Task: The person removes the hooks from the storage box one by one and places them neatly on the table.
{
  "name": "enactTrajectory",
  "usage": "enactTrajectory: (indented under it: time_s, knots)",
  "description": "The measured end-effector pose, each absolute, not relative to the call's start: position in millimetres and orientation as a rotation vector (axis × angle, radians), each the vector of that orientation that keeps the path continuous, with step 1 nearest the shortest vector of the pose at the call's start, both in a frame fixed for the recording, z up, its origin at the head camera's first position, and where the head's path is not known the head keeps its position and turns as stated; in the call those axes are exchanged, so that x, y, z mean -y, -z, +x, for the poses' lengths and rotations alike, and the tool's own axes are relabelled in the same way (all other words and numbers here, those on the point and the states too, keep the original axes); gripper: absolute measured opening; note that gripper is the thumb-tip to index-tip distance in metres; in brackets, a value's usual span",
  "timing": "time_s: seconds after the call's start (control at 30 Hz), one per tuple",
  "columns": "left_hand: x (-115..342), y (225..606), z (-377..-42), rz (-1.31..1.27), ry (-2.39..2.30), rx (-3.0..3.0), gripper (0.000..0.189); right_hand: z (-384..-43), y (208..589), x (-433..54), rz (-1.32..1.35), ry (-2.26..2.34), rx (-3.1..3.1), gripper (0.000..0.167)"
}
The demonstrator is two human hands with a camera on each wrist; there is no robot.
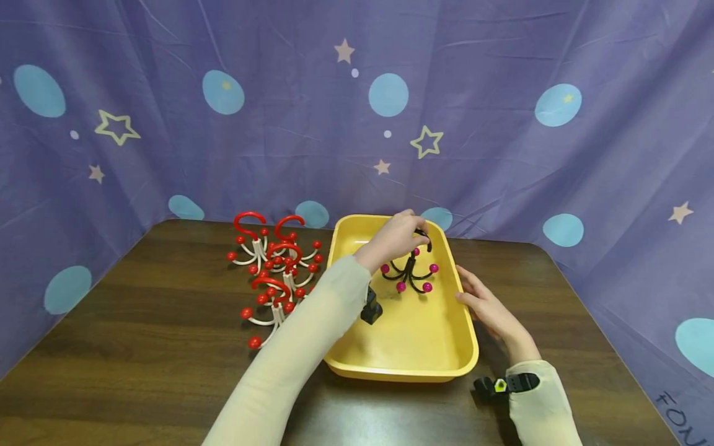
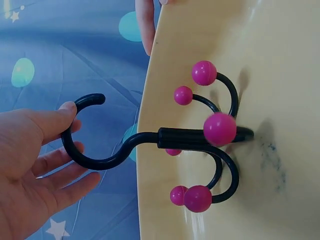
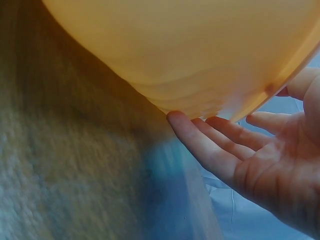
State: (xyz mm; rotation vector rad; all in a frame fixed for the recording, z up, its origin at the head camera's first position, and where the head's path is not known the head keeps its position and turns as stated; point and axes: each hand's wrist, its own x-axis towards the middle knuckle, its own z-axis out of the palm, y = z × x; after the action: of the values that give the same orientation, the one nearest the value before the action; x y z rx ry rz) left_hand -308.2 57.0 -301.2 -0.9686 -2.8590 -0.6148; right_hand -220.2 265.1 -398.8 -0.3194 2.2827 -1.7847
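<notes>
My left hand reaches over the yellow tray. Between thumb and index finger it pinches the curved hook of a black hanger with pink balls; the other fingers are spread. The hanger stands upright in the tray's far half, its curved arms fanning out low down near the floor. My right hand is at the tray's right side, its thumb by the rim. In the right wrist view, its extended fingers touch the tray's outer wall.
Several white hangers with red hooks and red balls stand clustered on the brown wooden table, left of the tray. A purple curtain with stars and blue spots hangs behind the table.
</notes>
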Motion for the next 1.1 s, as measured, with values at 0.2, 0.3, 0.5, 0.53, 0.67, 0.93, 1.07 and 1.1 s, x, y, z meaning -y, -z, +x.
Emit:
enactTrajectory:
  time_s: [0.2, 0.3, 0.5, 0.53, 0.67, 0.93, 1.07, 1.1]
  knots:
    - [-53, 303, -308, -0.973, 0.627, 2.862, 0.019, -220, 399, -265, -0.314, 1.776, -2.289, 0.063]
    - [-51, 303, -308, -0.986, 0.606, 2.849, 0.019, -219, 399, -265, -0.331, 1.780, -2.281, 0.063]
    - [-49, 301, -307, -0.997, 0.562, 2.859, 0.019, -219, 399, -265, -0.338, 1.790, -2.278, 0.063]
    - [-49, 300, -307, -1.001, 0.552, 2.863, 0.019, -219, 399, -265, -0.334, 1.789, -2.282, 0.063]
    - [-48, 298, -307, -1.007, 0.527, 2.862, 0.021, -220, 399, -265, -0.327, 1.786, -2.291, 0.063]
    - [-42, 290, -304, -1.016, 0.552, 2.818, 0.019, -221, 399, -264, -0.326, 1.788, -2.294, 0.063]
    - [-39, 285, -301, -1.003, 0.568, 2.806, 0.019, -221, 400, -264, -0.330, 1.794, -2.286, 0.063]
    - [-38, 284, -301, -1.003, 0.570, 2.804, 0.019, -221, 400, -264, -0.326, 1.795, -2.285, 0.063]
